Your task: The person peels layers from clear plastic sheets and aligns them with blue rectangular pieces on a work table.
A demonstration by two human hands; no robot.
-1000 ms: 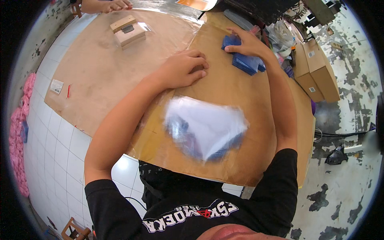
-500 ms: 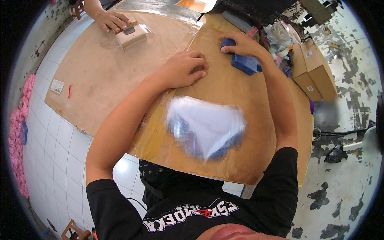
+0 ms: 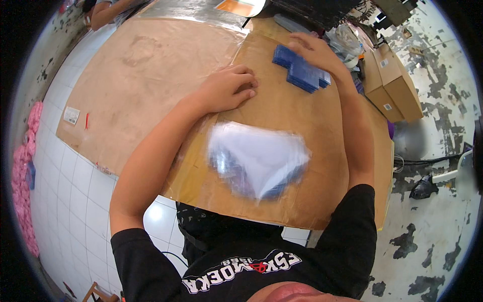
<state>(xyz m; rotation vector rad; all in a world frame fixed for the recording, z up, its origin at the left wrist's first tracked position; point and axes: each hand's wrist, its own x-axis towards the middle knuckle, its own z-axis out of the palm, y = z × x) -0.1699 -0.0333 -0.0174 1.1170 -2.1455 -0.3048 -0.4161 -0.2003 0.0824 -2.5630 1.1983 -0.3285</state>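
My left hand [image 3: 231,88] rests on the brown-covered table top, its fingers loosely curled and its thumb apart, with nothing seen in it. At the far right my right hand [image 3: 314,50] is just over a stack of blue flat pieces [image 3: 302,74], fingers apart; I cannot tell whether it touches them. The blue pieces form two or more overlapping piles set in steps. Nearer to me, between my forearms, lies a spread heap of clear plastic sleeves [image 3: 259,156], white on top with blue showing below.
Cardboard boxes [image 3: 392,83] and clear plastic bags [image 3: 347,43] stand beyond my right forearm. At the table's left lie a white label [image 3: 71,115] and a small red strip [image 3: 87,121]. Another person's arm [image 3: 108,14] shows at the far left edge. Pink bundled material [image 3: 25,176] lies by the wall.
My right hand has let go of the blue stack's far end and moved right. The other person's hand and the wooden block have left the table. My left hand has barely moved.
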